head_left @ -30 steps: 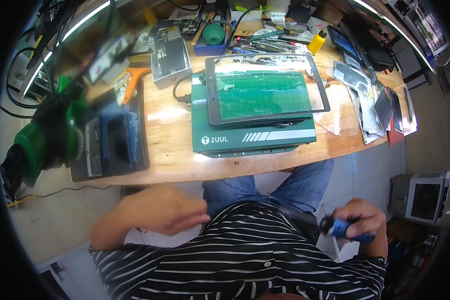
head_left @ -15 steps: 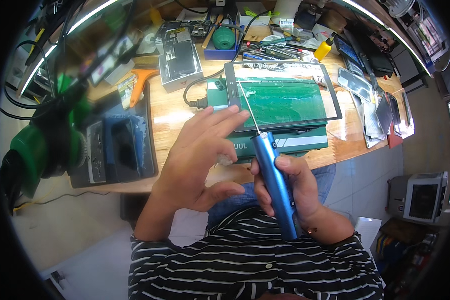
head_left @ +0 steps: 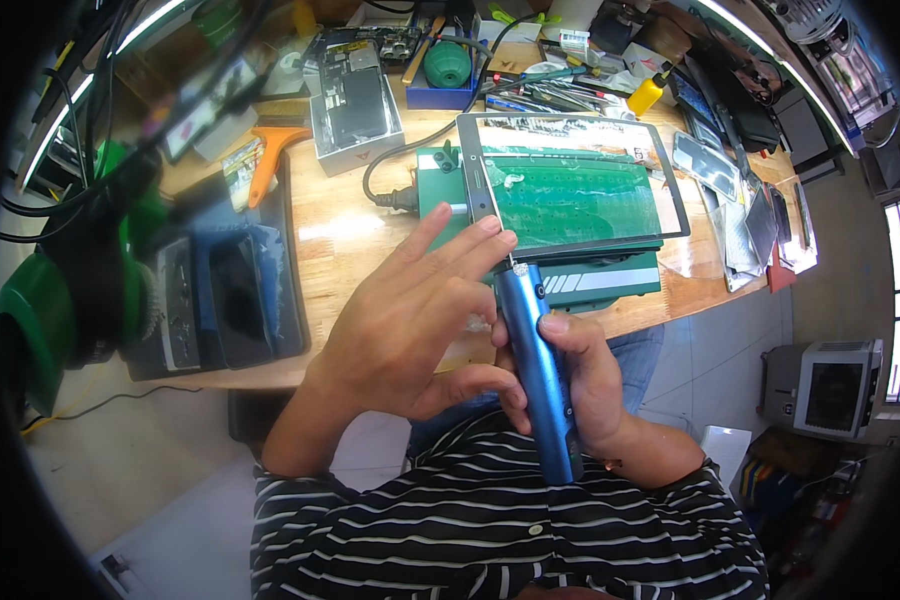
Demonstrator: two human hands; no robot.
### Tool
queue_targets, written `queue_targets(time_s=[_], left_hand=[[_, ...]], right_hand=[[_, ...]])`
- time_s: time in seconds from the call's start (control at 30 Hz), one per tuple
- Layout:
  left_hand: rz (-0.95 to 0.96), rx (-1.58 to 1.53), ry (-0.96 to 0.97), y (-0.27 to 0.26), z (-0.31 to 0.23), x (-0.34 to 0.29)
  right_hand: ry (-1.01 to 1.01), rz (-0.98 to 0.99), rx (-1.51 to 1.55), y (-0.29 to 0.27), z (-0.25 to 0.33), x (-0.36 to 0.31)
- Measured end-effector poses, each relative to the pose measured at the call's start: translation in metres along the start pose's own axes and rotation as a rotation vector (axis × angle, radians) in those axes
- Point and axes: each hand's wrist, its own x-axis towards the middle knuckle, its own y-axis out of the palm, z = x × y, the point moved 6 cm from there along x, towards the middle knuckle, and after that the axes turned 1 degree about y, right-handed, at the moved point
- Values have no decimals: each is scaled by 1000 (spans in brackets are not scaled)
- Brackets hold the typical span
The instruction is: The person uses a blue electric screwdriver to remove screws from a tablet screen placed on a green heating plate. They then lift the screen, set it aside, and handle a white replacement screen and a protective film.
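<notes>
My right hand [head_left: 588, 385] is wrapped round a blue cylindrical handheld tool [head_left: 540, 375], its thumb on the side near the buttons. A thin metal shaft leaves the tool's top and passes behind my left fingertips. My left hand [head_left: 410, 320] has its outer fingers stretched out over the shaft, the index finger curled and the thumb apart, close beside the tool. Next to the curled finger is a small translucent scrap [head_left: 476, 323]; whether it sticks to the finger I cannot tell. Beyond lies a black-framed tablet glass panel [head_left: 577, 246], propped on a green machine [head_left: 595, 283].
A black power cord [head_left: 398, 200] plugs in at the machine's left. Further left lie an orange scraper [head_left: 267, 170] and a dark mat with phone parts [head_left: 240, 300]. A box with a phone [head_left: 360, 140] stands behind. Loose screens [head_left: 708, 165] lie at right; a green device arm [head_left: 45, 310] stands at far left.
My left hand has moved right, its fingertips now over the tool's shaft. The blue tool and my right hand have shifted slightly left. The whole view has shifted a little.
</notes>
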Motion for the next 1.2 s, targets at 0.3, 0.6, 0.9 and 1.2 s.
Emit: queue_targets(time_s=[0.3,0.6,0.9,1.2], left_hand=[[-1,7,-5,0,1,0],[14,51,1,2,-2,2],[26,78,-1,4,-5,5],[33,72,-4,7,-10,8]], right_hand=[[4,-24,-12,0,-3,0],[-19,-19,-1,0,-2,0],[-13,-20,5,-2,0,-4],[-40,-1,12,-3,3,-9]])
